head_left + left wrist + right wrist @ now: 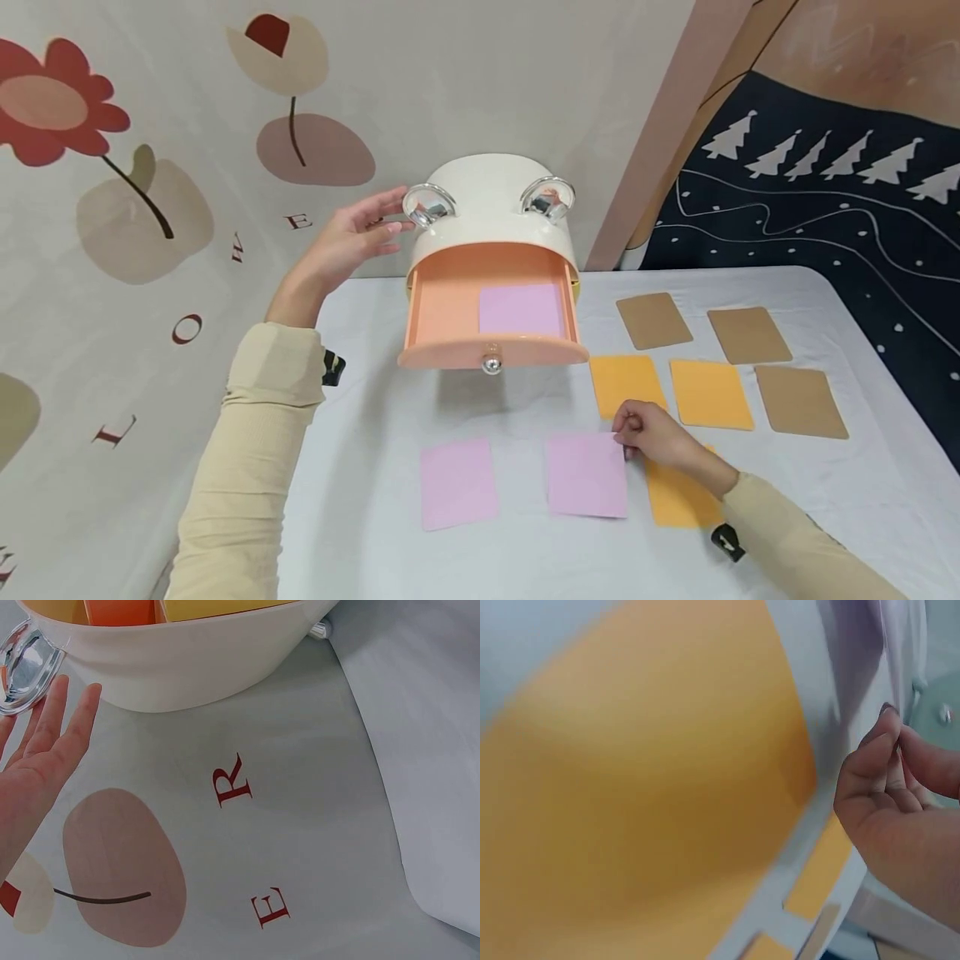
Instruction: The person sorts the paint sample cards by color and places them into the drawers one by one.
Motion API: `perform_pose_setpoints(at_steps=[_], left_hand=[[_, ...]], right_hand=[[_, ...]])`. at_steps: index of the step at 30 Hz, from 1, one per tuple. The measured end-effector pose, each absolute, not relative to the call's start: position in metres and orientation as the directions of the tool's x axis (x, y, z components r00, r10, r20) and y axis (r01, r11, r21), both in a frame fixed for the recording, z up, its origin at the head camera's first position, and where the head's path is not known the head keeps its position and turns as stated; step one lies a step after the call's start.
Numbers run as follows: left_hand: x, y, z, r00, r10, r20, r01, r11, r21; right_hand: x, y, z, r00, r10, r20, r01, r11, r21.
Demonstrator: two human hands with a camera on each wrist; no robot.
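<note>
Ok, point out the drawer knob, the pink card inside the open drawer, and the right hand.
drawer knob (492,363), head view, on the round silver ball.
pink card in the drawer (521,309), head view, on its middle.
right hand (651,433), head view, on the knuckles.

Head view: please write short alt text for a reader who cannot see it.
A person's right hand pinches the edge of a pink card on a white table, while the left hand rests open against a cream storage box. Its peach drawer is open, holding another pink card.

The right hand (900,802) pinches the edge of a pink card (862,652) beside a blurred orange card (645,772).
</note>
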State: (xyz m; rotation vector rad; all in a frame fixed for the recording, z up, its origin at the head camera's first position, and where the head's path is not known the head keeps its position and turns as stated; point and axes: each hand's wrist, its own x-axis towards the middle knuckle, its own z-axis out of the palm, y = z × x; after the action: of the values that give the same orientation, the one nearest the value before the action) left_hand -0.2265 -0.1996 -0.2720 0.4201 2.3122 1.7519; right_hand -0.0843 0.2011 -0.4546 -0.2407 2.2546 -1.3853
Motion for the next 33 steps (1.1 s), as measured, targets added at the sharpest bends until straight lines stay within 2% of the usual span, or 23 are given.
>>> perform_pose_setpoints(at_steps=[3,10,18,24,30,33], left_hand=[[-0.227,-0.199,-0.272,-0.936,0.351,0.004,0.099,0.252,0.963],[-0.227,-0.199,-0.272,-0.936,0.353,0.014,0.106,0.244,0.964],[-0.227,-0.199,-0.271,-0.936,0.351,0.015,0.109,0.249,0.962],[-0.227,-0.2,-0.271,-0.937,0.35,0.014,0.11,0.256,0.96],[-0.227,-0.199,-0.272,-0.937,0.349,0.007,0.097,0.243,0.965],[-0.227,-0.199,-0.272,-0.937,0.349,0.007,0.098,0.244,0.965]], right_hand=[[-0.092,0.213,-0.443,-0.875,-0.375,-0.307,0.119,0.448,-0.886],[-0.115,0.247,-0.401,-0.922,-0.276,-0.271,0.095,0.518,-0.85],[-0.145,0.28,-0.338,-0.966,-0.214,-0.146,0.0,0.562,-0.827],[-0.166,0.275,-0.292,-0.993,-0.094,-0.066,-0.002,0.583,-0.813],[-0.185,0.246,-0.26,-0.993,-0.089,-0.075,0.034,0.395,-0.918],[-0.192,0.225,-0.255,-0.989,-0.124,-0.075,0.027,0.353,-0.935]])
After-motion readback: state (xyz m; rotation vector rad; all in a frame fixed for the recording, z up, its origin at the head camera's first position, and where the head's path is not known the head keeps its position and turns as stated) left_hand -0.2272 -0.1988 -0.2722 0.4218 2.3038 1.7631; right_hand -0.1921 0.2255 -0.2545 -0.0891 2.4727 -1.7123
